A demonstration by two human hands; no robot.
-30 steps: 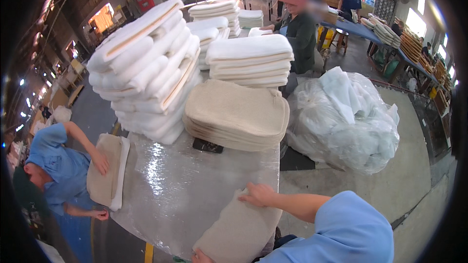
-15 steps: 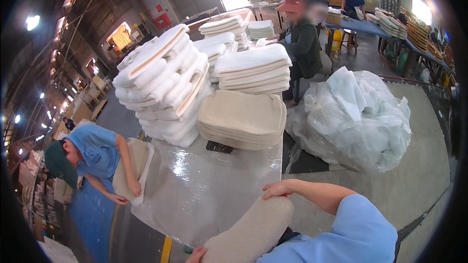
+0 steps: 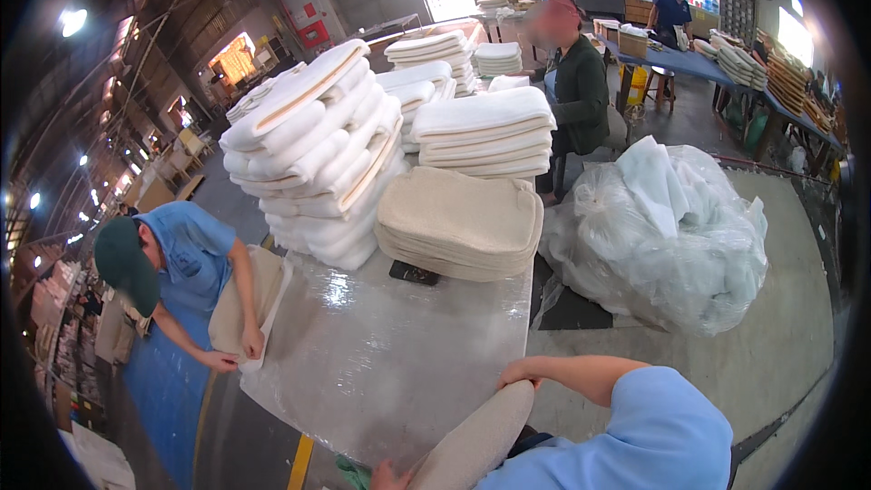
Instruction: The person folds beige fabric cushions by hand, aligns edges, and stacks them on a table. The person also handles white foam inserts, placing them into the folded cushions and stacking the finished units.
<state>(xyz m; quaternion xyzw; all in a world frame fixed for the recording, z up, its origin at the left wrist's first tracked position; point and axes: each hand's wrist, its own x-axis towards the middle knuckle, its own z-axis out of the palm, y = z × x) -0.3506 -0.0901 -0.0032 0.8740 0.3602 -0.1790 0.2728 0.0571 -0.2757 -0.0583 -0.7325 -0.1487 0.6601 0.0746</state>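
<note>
The right hand (image 3: 519, 372) is closed on the upper end of a beige fabric piece (image 3: 479, 434), while the left hand (image 3: 388, 477) is at its lower end, cut off by the view's edge, so I cannot tell how firmly it grips. The piece is at the counter's near edge, against the person's front: a long, narrow shape with a rounded upper end, its surface matt and finely napped. The counter (image 3: 435, 336) has a glossy, slightly rippled clear covering. Farther along it sits a neat stack of beige pieces (image 3: 461, 218), soft-cornered and thickly layered, beside a dark flat object (image 3: 415, 272). Behind rise plump, fleecy white stacks (image 3: 313, 154). At right bulges a crinkled translucent plastic bag (image 3: 662, 245); at left, a co-worker's hands (image 3: 252, 341) touch layered beige-and-white fabric (image 3: 263, 277).
</note>
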